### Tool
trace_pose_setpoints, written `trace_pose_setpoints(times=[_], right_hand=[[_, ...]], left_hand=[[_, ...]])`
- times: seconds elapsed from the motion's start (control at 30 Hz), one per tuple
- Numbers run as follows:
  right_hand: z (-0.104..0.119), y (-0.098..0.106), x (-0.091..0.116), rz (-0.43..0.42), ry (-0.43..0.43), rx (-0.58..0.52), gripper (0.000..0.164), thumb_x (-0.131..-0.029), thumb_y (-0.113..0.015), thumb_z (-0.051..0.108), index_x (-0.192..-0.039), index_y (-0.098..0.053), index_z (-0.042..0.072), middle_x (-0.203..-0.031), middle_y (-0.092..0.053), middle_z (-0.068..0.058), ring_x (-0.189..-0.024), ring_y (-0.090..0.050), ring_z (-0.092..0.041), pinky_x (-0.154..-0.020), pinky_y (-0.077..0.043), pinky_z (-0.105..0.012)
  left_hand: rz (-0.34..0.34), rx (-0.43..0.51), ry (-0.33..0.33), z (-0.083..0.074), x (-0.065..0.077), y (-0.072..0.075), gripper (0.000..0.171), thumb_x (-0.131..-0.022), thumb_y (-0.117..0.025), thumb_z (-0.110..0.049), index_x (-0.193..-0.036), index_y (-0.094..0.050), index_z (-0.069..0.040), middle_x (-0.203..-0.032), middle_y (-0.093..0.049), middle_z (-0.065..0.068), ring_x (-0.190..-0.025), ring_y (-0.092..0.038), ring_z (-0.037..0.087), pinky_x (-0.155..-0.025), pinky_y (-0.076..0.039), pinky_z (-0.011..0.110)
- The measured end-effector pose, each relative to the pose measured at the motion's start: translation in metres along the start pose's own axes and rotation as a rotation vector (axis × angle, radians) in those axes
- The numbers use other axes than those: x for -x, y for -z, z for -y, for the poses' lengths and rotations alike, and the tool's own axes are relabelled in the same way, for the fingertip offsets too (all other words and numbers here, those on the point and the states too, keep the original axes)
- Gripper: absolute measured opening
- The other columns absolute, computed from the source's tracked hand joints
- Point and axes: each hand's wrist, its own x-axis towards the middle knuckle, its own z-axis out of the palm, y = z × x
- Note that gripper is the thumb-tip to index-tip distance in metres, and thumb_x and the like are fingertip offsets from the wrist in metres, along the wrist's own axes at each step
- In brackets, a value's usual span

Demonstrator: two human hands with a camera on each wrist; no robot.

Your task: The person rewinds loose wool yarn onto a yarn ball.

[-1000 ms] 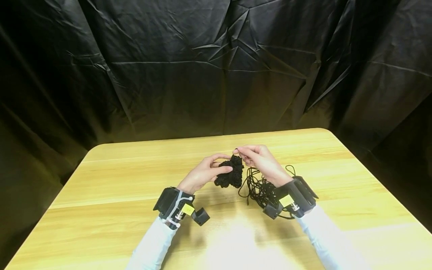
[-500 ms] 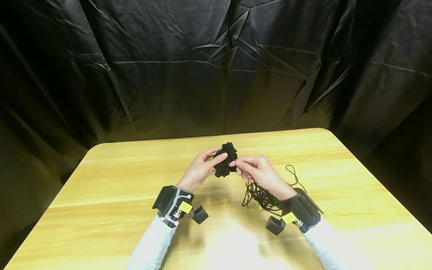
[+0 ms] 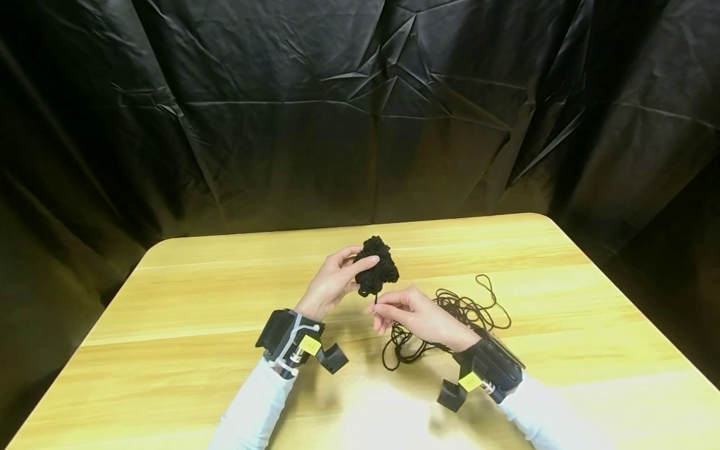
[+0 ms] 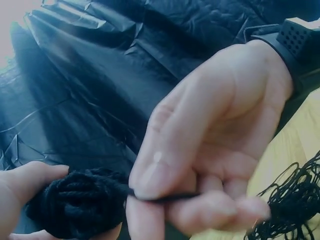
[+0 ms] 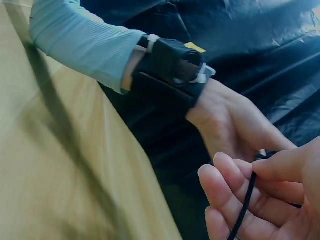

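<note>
A wound bundle of black cord (image 3: 381, 270) is held up over the table in my left hand (image 3: 332, 282), thumb across its near face and fingers behind. In the left wrist view the wraps of the bundle (image 4: 82, 202) show close up beside my right hand (image 4: 200, 125). Below and right of the bundle, my right hand (image 3: 413, 312) pinches a single strand of cord (image 3: 376, 299) between thumb and index finger. That strand (image 5: 243, 210) runs down across the curled fingers in the right wrist view.
A loose tangle of black cord (image 3: 467, 309) lies on the wooden table (image 3: 225, 300), partly under my right wrist. A dark wrist mount (image 3: 489, 369) sits on the right forearm, another (image 3: 289, 340) on the left. Black sheeting (image 3: 360, 156) hangs behind the table.
My right hand has come down from the bundle's top, past its right side, to below it, drawing the strand along. The bundle has risen and turned slightly; the loose tangle has shifted and spread.
</note>
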Motion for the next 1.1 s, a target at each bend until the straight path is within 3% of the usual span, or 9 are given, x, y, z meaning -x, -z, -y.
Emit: trace_pose_setpoints(times=[0.13, 0.27, 0.4, 0.5, 0.7, 0.87, 1.1], right_hand=[[-0.007, -0.005, -0.001, 0.05, -0.004, -0.067, 0.024, -0.094, -0.043, 0.012, -0.097, -0.061, -0.004, -0.078, -0.063, -0.016, -0.071, -0.062, -0.027, -0.071, -0.052, -0.036], [-0.018, -0.005, -0.002, 0.053, -0.046, -0.113, 0.027, -0.094, -0.043, 0.014, -0.101, -0.061, -0.004, -0.076, -0.059, -0.022, -0.068, -0.06, -0.024, -0.068, -0.052, -0.038], [-0.027, 0.002, -0.002, -0.011, -0.158, -0.198, 0.031, -0.095, -0.04, 0.019, -0.105, -0.058, -0.004, -0.074, -0.056, -0.012, -0.067, -0.053, -0.014, -0.066, -0.048, -0.028], [-0.029, 0.009, -0.002, -0.071, -0.23, -0.31, 0.031, -0.095, -0.039, 0.021, -0.101, -0.055, -0.005, -0.074, -0.053, -0.004, -0.068, -0.048, -0.014, -0.068, -0.043, -0.026], [-0.025, 0.023, -0.004, -0.18, -0.3, -0.447, 0.021, -0.094, -0.039, 0.019, -0.084, -0.056, 0.009, -0.073, -0.051, 0.002, -0.071, -0.05, -0.012, -0.079, -0.038, -0.03], [-0.024, 0.032, -0.006, -0.231, -0.317, -0.494, 0.024, -0.094, -0.041, 0.018, -0.084, -0.062, 0.015, -0.072, -0.057, 0.005, -0.072, -0.053, -0.009, -0.078, -0.04, -0.024], [-0.022, 0.038, -0.012, -0.26, -0.256, -0.616, 0.028, -0.095, -0.039, 0.017, -0.085, -0.066, 0.016, -0.074, -0.062, 0.006, -0.066, -0.056, -0.004, -0.068, -0.044, -0.018]], left_hand=[[0.019, 0.088, -0.026, -0.001, 0.0, -0.001, 0.035, -0.087, -0.056, -0.013, -0.116, -0.045, 0.002, -0.098, -0.06, 0.01, -0.083, -0.061, 0.013, -0.073, -0.049, 0.028], [0.051, 0.135, -0.038, 0.0, 0.001, -0.001, 0.026, -0.088, -0.053, -0.011, -0.11, -0.047, 0.003, -0.093, -0.061, 0.006, -0.081, -0.06, 0.012, -0.074, -0.05, 0.028], [0.075, 0.113, -0.021, 0.0, 0.001, -0.001, 0.028, -0.088, -0.054, -0.013, -0.11, -0.048, 0.004, -0.1, -0.059, 0.009, -0.085, -0.059, 0.013, -0.076, -0.05, 0.031], [0.073, 0.078, 0.001, 0.001, 0.001, -0.001, 0.03, -0.087, -0.056, -0.014, -0.11, -0.049, 0.003, -0.105, -0.057, 0.011, -0.088, -0.058, 0.014, -0.077, -0.05, 0.033], [0.102, 0.024, 0.029, 0.001, 0.001, 0.0, 0.032, -0.086, -0.058, -0.015, -0.111, -0.05, 0.004, -0.107, -0.056, 0.013, -0.088, -0.059, 0.016, -0.077, -0.051, 0.036], [0.16, 0.031, 0.026, 0.002, 0.001, 0.0, 0.036, -0.086, -0.058, -0.015, -0.114, -0.05, 0.005, -0.11, -0.054, 0.014, -0.089, -0.059, 0.017, -0.077, -0.051, 0.038], [0.217, 0.023, 0.024, 0.0, 0.004, -0.001, 0.038, -0.084, -0.059, -0.015, -0.115, -0.049, 0.005, -0.111, -0.053, 0.015, -0.088, -0.059, 0.018, -0.073, -0.052, 0.039]])
